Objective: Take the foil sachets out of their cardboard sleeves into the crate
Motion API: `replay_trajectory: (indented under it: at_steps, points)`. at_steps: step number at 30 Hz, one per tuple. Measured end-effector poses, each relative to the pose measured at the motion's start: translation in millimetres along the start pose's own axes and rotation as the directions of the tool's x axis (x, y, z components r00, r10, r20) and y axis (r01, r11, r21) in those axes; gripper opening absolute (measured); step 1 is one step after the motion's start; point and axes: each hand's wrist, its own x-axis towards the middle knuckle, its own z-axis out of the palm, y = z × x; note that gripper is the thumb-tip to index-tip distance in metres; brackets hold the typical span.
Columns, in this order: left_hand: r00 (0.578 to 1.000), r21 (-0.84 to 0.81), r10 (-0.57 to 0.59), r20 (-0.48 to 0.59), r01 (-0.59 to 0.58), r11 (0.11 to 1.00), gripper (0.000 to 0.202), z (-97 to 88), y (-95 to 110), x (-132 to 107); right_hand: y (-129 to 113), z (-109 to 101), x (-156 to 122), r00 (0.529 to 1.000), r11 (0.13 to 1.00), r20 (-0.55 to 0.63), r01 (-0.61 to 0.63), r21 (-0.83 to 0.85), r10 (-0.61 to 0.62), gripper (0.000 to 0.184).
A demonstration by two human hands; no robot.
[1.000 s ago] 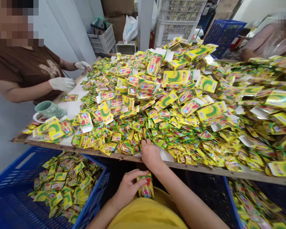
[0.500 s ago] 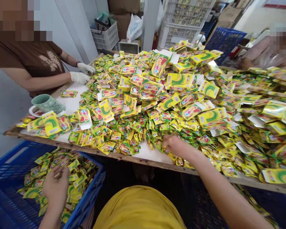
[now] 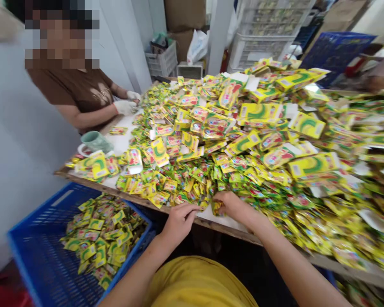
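My left hand [image 3: 181, 221] is at the table's front edge, fingers stretched toward a few small packets and the thumb apart. Just right of it, my right hand [image 3: 232, 205] curls its fingers round some small yellow-green packets [image 3: 216, 208], low over the white tabletop [image 3: 207, 215]. Both hands face each other across a short gap. Behind them spreads a heap of small shiny packets [image 3: 192, 177]. Flat yellow boxes [image 3: 259, 112] with green and red print, several with open flaps, are piled on top of it.
Below left of the table stands a blue crate [image 3: 45, 238] partly filled with small yellow boxes [image 3: 99, 238]. A green mug [image 3: 97, 143] is at the table's left end. Across the corner, a co-worker in white gloves [image 3: 126, 107] handles packets. White crates [image 3: 259, 51] are stacked behind.
My left hand has left the blue crate and come up to the table edge beside my right hand. My right hand has its fingers round packets nearer the edge. The view has swung left.
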Motion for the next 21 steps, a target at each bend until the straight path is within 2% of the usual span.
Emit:
replay_trajectory:
  at_steps: [2, 4, 6, 7, 9, 11, 12, 14, 16, 17, 18, 19, 20, 21]
  points:
    - [0.994, 0.076, 0.035, -0.107, -0.027, 0.997, 0.021, -21.9, -5.1, 17.0, -6.0, 13.2, -0.1, 0.999, 0.999, -0.043, 0.025, -0.046, -0.026, 0.019]
    - [0.962, 0.207, 0.091, -0.258, -0.037, 0.978, 0.02, -57.3, -11.7, 39.1, -10.5, 22.7, -4.8, 0.99, 0.991, -0.116, 0.065, -0.118, -0.079, 0.022]
    - [0.931, 0.411, 0.194, -0.309, -0.053, 0.91, 0.026, -97.3, -18.3, 64.5, -13.8, 26.2, -11.7, 0.975, 0.973, -0.183, 0.089, -0.214, -0.129, 0.028]
    - [0.934, 0.529, 0.241, -0.263, -0.069, 0.846, 0.033, -115.4, -21.8, 78.0, -15.6, 26.1, -15.3, 0.969, 0.963, -0.204, 0.088, -0.254, -0.143, 0.029]
    - [0.968, 0.726, 0.241, -0.073, -0.114, 0.679, 0.056, -141.5, -30.4, 105.0, -19.6, 24.2, -21.7, 0.965, 0.955, -0.222, 0.075, -0.285, -0.142, 0.028]
    - [0.98, 0.814, 0.15, 0.131, -0.193, 0.549, 0.079, -152.0, -41.9, 129.0, -22.7, 23.2, -27.9, 0.964, 0.964, -0.237, 0.055, -0.262, -0.12, 0.025]
    - [0.972, 0.821, 0.105, 0.212, -0.235, 0.519, 0.086, -152.5, -48.5, 139.1, -23.3, 23.7, -31.3, 0.962, 0.971, -0.25, 0.047, -0.233, -0.107, 0.023]
    - [0.945, 0.794, 0.055, 0.323, -0.302, 0.528, 0.089, -148.9, -61.8, 155.2, -21.7, 27.0, -38.8, 0.957, 0.987, -0.279, 0.033, -0.156, -0.076, 0.023]
    - [0.944, 0.731, 0.061, 0.325, -0.292, 0.617, 0.079, -144.8, -71.0, 166.8, -17.3, 31.8, -46.6, 0.953, 0.998, -0.303, 0.009, -0.06, -0.027, 0.021]
    - [0.96, 0.682, 0.081, 0.269, -0.249, 0.688, 0.072, -143.7, -72.2, 171.0, -14.6, 34.0, -49.9, 0.95, 1.0, -0.313, -0.011, -0.003, 0.01, 0.02]
    - [0.981, 0.617, 0.104, 0.162, -0.183, 0.765, 0.064, -143.1, -70.2, 173.8, -12.0, 35.8, -52.5, 0.946, 0.997, -0.319, -0.039, 0.061, 0.056, 0.02]
    - [0.992, 0.532, 0.122, 0.006, -0.107, 0.84, 0.058, -142.5, -64.7, 174.7, -9.5, 37.1, -54.2, 0.941, 0.989, -0.32, -0.07, 0.127, 0.108, 0.022]
    - [0.976, 0.423, 0.124, -0.179, -0.038, 0.905, 0.055, -141.0, -55.7, 173.0, -7.2, 37.7, -55.2, 0.938, 0.978, -0.311, -0.1, 0.181, 0.154, 0.026]
    - [0.929, 0.299, 0.106, -0.355, 0.006, 0.954, 0.052, -137.7, -43.6, 168.3, -5.2, 37.7, -55.5, 0.937, 0.968, -0.295, -0.126, 0.216, 0.187, 0.029]
